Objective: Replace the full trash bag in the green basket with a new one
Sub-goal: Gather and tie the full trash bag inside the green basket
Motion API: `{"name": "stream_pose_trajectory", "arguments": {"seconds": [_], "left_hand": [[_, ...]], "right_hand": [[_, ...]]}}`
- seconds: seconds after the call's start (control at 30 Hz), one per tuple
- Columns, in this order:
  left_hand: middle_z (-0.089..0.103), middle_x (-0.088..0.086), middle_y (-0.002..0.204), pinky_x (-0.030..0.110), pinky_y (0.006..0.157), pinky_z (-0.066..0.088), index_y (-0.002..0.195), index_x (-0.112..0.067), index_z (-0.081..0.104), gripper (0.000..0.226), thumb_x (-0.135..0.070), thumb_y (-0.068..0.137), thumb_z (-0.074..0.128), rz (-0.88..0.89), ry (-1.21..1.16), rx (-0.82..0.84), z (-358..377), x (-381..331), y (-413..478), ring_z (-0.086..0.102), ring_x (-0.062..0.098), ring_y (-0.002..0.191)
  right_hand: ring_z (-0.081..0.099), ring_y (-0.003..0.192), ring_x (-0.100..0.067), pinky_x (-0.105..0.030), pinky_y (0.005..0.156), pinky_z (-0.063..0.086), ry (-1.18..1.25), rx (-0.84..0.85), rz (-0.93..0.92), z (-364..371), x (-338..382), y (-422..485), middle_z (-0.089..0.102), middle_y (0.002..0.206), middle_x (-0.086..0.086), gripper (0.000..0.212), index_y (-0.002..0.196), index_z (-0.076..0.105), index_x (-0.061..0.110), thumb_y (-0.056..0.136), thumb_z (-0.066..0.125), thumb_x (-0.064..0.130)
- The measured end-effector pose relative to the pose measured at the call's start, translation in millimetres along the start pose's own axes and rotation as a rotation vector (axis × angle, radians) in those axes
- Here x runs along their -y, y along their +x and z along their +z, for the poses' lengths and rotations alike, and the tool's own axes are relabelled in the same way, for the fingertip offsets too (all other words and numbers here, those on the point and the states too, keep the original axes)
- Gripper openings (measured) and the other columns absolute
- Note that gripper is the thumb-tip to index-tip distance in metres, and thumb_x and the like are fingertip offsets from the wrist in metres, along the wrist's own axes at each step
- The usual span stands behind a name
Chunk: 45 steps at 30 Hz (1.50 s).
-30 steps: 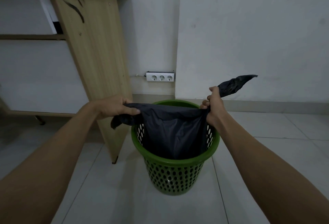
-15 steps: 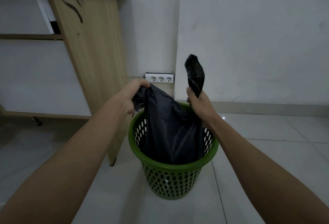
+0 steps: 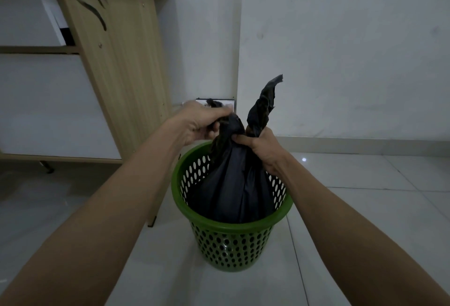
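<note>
Writing: no brand, label or lettering can be read on any surface.
Trash bag [image 3: 233, 184]: black, gathered to a neck between the 2 hands; its body hangs below them inside the green basket, long axis roughly upright.
Bag ear [image 3: 264, 103]: 1 twisted strip rises from the right fist, pointing up and slightly right, ragged tip highest.
Left hand [image 3: 203, 123]: clenched on a bunched corner of the bag, at the neck's left side, knuckles up.
Right hand [image 3: 261, 148]: closed around the neck, the twisted ear coming out of the top of the fist.
Green basket [image 3: 229, 225]: perforated plastic, round rim, standing upright on the pale tiled floor [image 3: 365, 220] directly beneath both hands.
Desk [image 3: 114, 57]: light wood side panel, left of the left forearm.
Socket strip [image 3: 229, 103]: white, on the wall just behind the left hand, mostly hidden by it.
</note>
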State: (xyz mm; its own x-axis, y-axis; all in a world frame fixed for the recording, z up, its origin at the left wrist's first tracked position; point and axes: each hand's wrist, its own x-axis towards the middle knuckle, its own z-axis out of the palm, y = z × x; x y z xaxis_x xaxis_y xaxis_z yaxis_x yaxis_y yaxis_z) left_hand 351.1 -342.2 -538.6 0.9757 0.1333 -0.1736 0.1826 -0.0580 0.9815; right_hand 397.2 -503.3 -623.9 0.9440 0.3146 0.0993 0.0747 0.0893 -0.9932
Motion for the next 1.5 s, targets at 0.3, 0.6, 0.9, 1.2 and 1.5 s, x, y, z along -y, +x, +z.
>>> {"name": "stream_pose_trajectory", "arguments": {"seconds": [0.3,0.6,0.9,1.2,1.5], "left_hand": [[0.048,-0.006,0.141,0.038,0.108,0.04,0.139,-0.024,0.043,0.102,-0.07,0.056,0.08,0.308,0.134,-0.01,-25,79,8,0.046,0.015,0.13],[0.064,-0.001,0.125,0.031,0.103,0.047,0.133,-0.02,0.054,0.054,-0.058,0.095,0.045,0.32,0.175,0.03,41,95,27,0.061,0.012,0.114],[0.075,0.006,0.08,0.03,0.068,0.056,0.091,-0.01,0.065,0.052,-0.056,0.099,0.04,-0.042,-0.551,-0.14,16,102,39,0.073,0.019,0.072],[0.064,-0.001,0.069,0.029,0.073,0.053,0.082,-0.014,0.06,0.031,-0.042,0.093,0.062,0.024,-0.388,-0.199,11,101,26,0.063,0.018,0.072],[0.074,0.007,0.078,0.034,0.071,0.057,0.075,-0.015,0.048,0.039,-0.033,0.107,0.035,-0.009,-0.916,-0.049,31,83,5,0.07,0.021,0.087]], "right_hand": [[0.069,0.091,-0.037,-0.047,0.089,0.058,0.166,-0.018,0.07,1,-7,6,0.066,0.097,-0.027,0.029,0.102,0.062,-0.01,0.08,0.077,0.002],[0.072,0.095,-0.032,-0.036,0.081,0.058,0.183,0.014,0.099,3,-5,0,0.074,0.101,-0.023,0.025,0.105,0.069,-0.007,0.092,0.067,0.014],[0.058,0.08,-0.024,-0.038,0.08,0.048,0.62,-0.061,0.194,-34,12,-13,0.065,0.09,-0.014,0.072,0.048,0.064,0.01,0.102,0.021,0.03],[0.053,0.061,-0.019,-0.038,0.075,0.054,0.674,-0.234,0.127,-43,-11,-11,0.037,0.058,0.001,0.009,0.106,0.047,0.021,0.109,0.038,0.022],[0.027,0.044,-0.008,-0.02,0.042,0.03,0.567,-0.338,0.129,-27,-13,-15,0.037,0.063,0.003,0.013,0.12,0.046,0.027,0.108,0.041,0.027]]}}
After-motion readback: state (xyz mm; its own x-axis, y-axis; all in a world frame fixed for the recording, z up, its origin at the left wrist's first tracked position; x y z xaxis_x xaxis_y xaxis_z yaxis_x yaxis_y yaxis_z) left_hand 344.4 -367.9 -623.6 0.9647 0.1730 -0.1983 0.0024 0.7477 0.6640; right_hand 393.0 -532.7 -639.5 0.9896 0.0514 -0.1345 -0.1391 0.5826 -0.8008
